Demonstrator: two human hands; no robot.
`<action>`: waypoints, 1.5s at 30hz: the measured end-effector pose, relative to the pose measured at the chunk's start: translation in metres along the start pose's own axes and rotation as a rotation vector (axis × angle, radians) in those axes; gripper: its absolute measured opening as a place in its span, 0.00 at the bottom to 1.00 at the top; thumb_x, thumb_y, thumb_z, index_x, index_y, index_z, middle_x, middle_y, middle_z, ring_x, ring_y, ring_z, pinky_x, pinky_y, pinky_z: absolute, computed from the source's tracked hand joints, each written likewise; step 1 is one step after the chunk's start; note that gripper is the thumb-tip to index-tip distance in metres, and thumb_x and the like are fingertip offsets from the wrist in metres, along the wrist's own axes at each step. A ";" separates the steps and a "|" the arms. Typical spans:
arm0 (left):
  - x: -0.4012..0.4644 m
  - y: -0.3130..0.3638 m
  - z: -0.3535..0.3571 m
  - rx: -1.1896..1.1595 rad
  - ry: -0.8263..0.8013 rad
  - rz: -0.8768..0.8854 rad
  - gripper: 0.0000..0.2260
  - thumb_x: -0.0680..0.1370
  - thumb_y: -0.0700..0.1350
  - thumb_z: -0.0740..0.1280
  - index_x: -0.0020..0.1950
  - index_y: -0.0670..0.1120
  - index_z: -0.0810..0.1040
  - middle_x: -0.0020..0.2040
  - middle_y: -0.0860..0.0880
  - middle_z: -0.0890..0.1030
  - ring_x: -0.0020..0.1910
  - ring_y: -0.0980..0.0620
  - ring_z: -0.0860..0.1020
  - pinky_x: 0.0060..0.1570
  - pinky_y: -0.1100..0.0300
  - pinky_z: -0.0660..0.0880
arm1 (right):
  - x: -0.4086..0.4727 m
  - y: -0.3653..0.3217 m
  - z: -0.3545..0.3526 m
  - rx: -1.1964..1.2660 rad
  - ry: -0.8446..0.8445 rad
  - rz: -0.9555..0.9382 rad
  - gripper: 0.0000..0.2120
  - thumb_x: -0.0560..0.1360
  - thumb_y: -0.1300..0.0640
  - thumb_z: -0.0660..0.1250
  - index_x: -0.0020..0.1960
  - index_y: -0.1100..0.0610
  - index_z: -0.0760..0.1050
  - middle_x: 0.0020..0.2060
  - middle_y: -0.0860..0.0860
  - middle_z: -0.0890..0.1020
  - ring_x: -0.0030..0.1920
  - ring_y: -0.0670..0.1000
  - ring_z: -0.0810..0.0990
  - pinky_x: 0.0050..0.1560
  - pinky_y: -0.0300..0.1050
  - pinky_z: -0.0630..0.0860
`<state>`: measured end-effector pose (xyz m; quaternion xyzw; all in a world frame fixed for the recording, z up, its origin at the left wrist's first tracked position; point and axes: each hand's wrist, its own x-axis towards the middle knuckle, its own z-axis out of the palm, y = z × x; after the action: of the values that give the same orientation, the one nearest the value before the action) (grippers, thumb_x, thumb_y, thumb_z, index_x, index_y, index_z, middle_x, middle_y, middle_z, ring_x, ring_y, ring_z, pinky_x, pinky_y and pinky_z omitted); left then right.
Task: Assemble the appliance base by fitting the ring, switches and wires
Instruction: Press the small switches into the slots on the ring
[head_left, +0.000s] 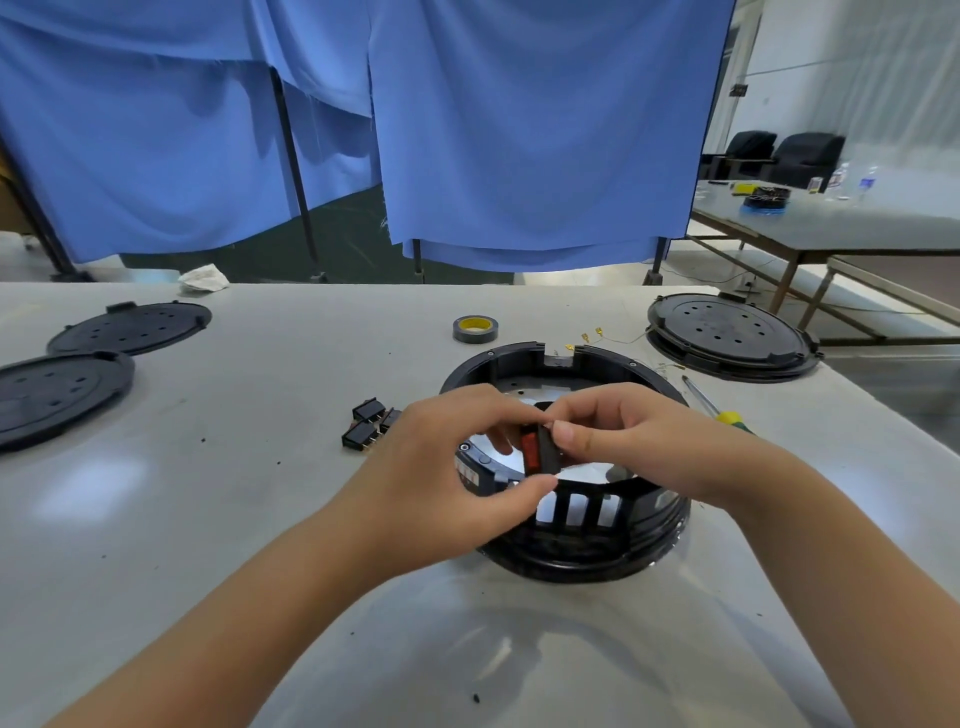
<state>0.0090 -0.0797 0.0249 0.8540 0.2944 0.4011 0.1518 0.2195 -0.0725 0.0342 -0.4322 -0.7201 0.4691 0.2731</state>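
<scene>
A black round appliance base (587, 545) sits on the grey table in front of me, with several rectangular slots in its near wall. Over its near rim both hands hold a black rocker switch with a red face (537, 451). My left hand (457, 467) pinches the switch from the left and below with thumb and fingers. My right hand (623, 441) grips it from the right with curled fingers. Three loose black switches (369, 423) lie just left of the base. Thin wires with gold terminals (592, 338) lie behind the base.
A roll of black tape with a yellow core (475, 329) lies behind the base. A screwdriver with a yellow-green handle (714, 405) lies to its right. Black round covers lie at far left (130, 327), (52, 395) and far right (732, 335). Blue curtains hang beyond the table.
</scene>
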 end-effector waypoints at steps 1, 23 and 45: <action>-0.001 -0.001 0.001 0.026 0.002 0.020 0.14 0.69 0.45 0.75 0.54 0.52 0.81 0.43 0.60 0.80 0.45 0.58 0.79 0.47 0.69 0.72 | 0.000 0.001 0.000 -0.009 -0.002 0.004 0.07 0.79 0.53 0.64 0.47 0.51 0.81 0.46 0.58 0.83 0.51 0.57 0.80 0.56 0.45 0.76; -0.026 -0.015 0.002 0.066 -0.164 0.022 0.14 0.65 0.48 0.76 0.46 0.55 0.75 0.35 0.64 0.74 0.35 0.61 0.73 0.37 0.71 0.69 | 0.001 -0.004 0.010 -0.159 -0.025 0.069 0.12 0.75 0.65 0.68 0.56 0.55 0.79 0.46 0.51 0.83 0.52 0.54 0.81 0.55 0.40 0.78; -0.026 -0.010 0.005 0.090 -0.140 -0.004 0.10 0.67 0.46 0.77 0.45 0.44 0.83 0.35 0.58 0.81 0.33 0.64 0.76 0.38 0.79 0.65 | 0.000 -0.005 0.011 -0.173 -0.038 0.067 0.10 0.75 0.65 0.67 0.54 0.54 0.79 0.45 0.51 0.83 0.49 0.51 0.82 0.52 0.39 0.77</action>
<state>-0.0043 -0.0881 0.0015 0.8854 0.3024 0.3264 0.1344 0.2091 -0.0786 0.0341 -0.4688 -0.7483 0.4221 0.2052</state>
